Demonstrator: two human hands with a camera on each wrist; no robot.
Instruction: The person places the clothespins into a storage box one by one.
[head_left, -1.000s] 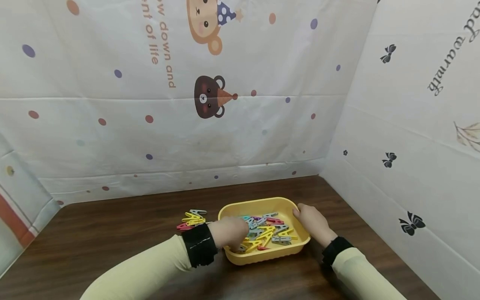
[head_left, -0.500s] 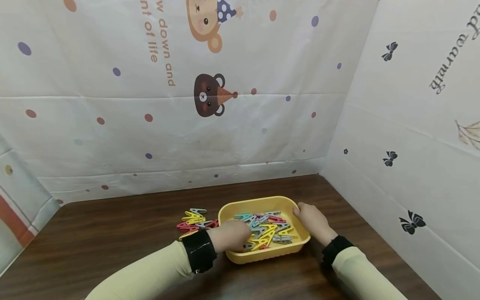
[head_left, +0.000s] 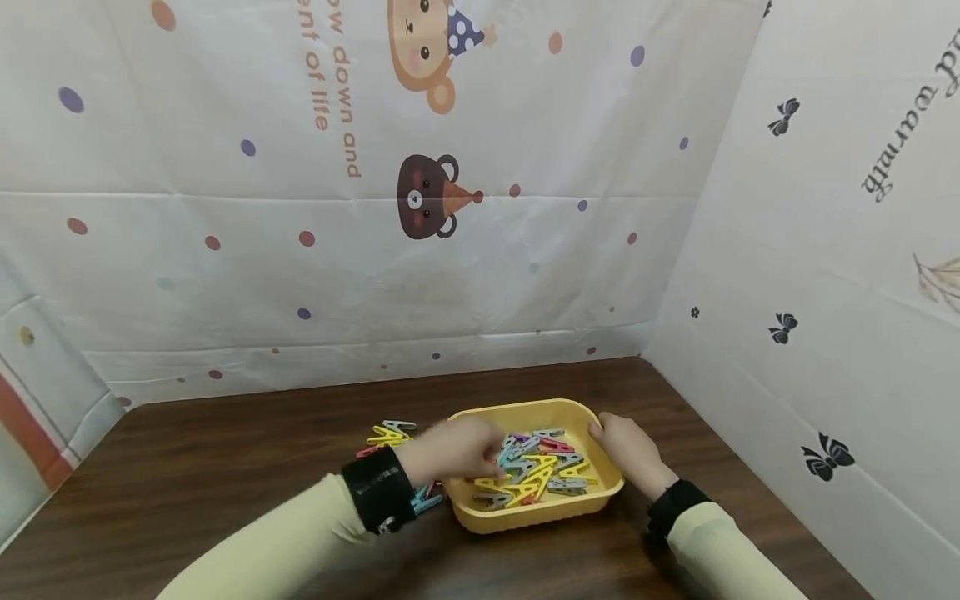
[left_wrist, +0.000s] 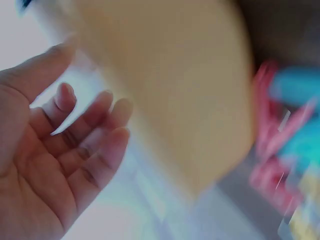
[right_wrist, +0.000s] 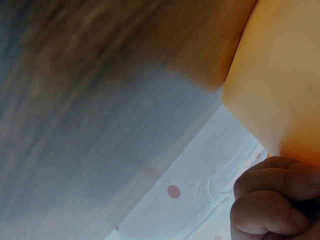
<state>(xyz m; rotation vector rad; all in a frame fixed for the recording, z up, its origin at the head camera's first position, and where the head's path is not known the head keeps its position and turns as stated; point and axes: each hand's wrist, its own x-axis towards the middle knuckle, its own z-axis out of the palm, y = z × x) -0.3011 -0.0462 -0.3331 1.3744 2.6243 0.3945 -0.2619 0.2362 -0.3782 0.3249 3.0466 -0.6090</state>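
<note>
A yellow plastic basket (head_left: pixel 480 522) holds a jumble of yellow, blue, grey, red and purple clothespins (head_left: pixel 540 475). Over its left rim hovers my left hand (head_left: pixel 457 450), above the clothespins at that side. The left wrist view shows this hand (left_wrist: pixel 65 145) with loosely bent fingers, thumb apart from them and no clothespin between. My right hand (head_left: pixel 630 450) grips the basket's right rim, thumb on top; in the right wrist view its curled fingers (right_wrist: pixel 270 200) press at the basket's outer wall (right_wrist: pixel 280 75).
More clothespins (head_left: pixel 390 435) lie in a loose pile on the brown wooden table (head_left: pixel 225 483), left of the basket, partly behind my left forearm. A blue clothespin (head_left: pixel 426 500) lies near the basket's left side. Printed white sheets (head_left: pixel 525 275) close off the back and right.
My left hand has lifted from inside the basket and shifted left over its rim. The right hand keeps its grip on the basket.
</note>
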